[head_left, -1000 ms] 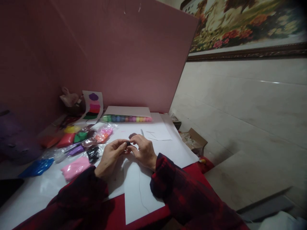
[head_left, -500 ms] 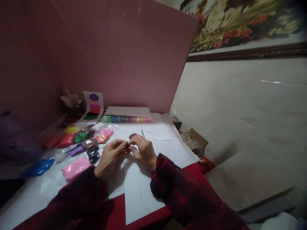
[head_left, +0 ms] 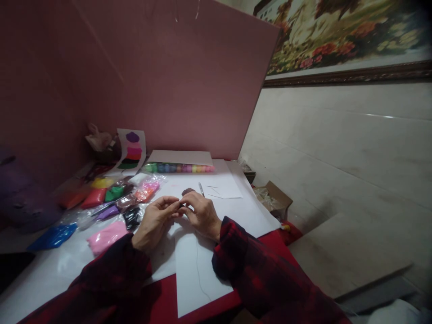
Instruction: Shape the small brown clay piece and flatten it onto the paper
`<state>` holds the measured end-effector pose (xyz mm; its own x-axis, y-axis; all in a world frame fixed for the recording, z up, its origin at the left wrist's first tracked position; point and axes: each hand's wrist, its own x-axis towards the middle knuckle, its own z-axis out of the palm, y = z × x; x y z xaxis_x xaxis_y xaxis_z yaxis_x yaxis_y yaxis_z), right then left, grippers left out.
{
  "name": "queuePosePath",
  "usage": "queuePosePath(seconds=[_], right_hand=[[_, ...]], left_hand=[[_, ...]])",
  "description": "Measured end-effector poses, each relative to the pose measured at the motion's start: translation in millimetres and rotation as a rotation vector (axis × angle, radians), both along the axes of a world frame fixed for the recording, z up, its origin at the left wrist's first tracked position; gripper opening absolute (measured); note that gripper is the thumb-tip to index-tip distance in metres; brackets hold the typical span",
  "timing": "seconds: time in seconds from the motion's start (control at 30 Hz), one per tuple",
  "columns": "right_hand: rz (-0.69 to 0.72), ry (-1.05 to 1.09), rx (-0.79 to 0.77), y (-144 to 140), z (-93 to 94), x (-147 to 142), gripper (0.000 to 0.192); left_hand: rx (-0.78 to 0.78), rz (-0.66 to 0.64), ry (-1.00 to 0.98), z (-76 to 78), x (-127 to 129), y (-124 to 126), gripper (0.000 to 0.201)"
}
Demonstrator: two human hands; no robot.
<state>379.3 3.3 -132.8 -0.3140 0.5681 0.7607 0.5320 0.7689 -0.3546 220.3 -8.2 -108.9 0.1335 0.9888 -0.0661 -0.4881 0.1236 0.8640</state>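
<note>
Fingertips [head_left: 171,200] of your left hand [head_left: 155,223] and right hand [head_left: 203,214] pinch together on a small dark lump [head_left: 181,205], mostly hidden, above white paper [head_left: 188,279].

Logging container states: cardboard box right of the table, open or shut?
Open: clear plastic shows inside the cardboard box, with no lid across it.

The sheet [head_left: 187,283] is white with a dark line; the cloth [head_left: 165,292] under it is red. Beyond the sheet, the held bit [head_left: 181,205] is dark, the card [head_left: 132,150] purple, pink, red, black and green. Left of the sheet are a pink packet [head_left: 107,237] and a blue packet [head_left: 52,237]. Sleeves [head_left: 263,265] beside it are red-and-black plaid.
</note>
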Motion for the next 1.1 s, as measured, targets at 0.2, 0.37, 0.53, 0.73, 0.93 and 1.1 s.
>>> queuePosePath(seconds=[0.2, 0.37, 0.53, 0.73, 0.93, 1.1], right_hand=[[-0.01, 0.073, 0.014, -0.2, 1.4, -0.4, 0.011], [0.033, 0.076, -0.019, -0.9, 1.1, -0.7, 0.008], [0.013, 0.044, -0.029, -0.3, 0.0, -1.2, 0.012], [-0.025, 0.039, -0.057, -1.4, 1.2, -0.6, 0.007], [0.019, 0.027, -0.08, -2.8, 4.4, 0.5, 0.007], [0.033, 0.038, -0.053, -1.7, 5.0, 1.3, 0.009]], left_hand=[[0.012, 0.0, -0.023, 0.6, -1.2, 1.1, 0.047], [0.021, -0.024, -0.031, 0.5, -1.1, 0.9, 0.045], [0.017, -0.052, -0.008, 3.8, -2.4, -0.4, 0.043], [0.063, -0.066, 0.057, 5.2, -4.9, 0.7, 0.04], [0.124, -0.071, 0.107, 5.3, -4.4, 2.4, 0.046], [0.152, -0.137, 0.175, 4.8, -9.6, 4.9, 0.046]])
